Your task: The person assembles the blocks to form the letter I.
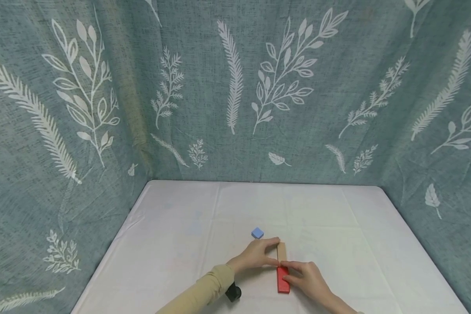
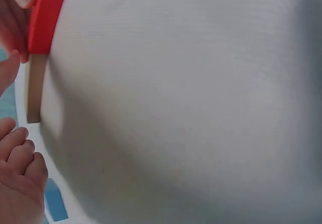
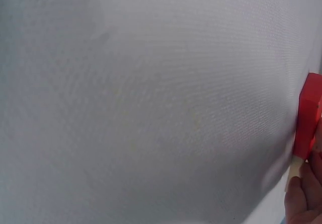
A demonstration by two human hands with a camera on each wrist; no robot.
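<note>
A light wooden block (image 1: 281,253) and a red block (image 1: 283,285) lie end to end in one line on the white table. My left hand (image 1: 255,254) spans the wooden block, with its thumb near the joint and its fingers at the far end. From the right side, my right hand (image 1: 308,279) holds the red block, its thumb on the long edge and its index fingertip at the joint. In the left wrist view, the wooden block (image 2: 36,88) meets the red block (image 2: 46,22) directly. The right wrist view catches the red block (image 3: 307,118) at its edge.
A small blue block (image 1: 257,233) sits beyond my left hand. Partly hidden by the left sleeve (image 1: 204,290) is a black object (image 1: 233,292), at the wrist. Patterned green cloth (image 1: 204,87) hangs around the back and sides of the white table (image 1: 172,226).
</note>
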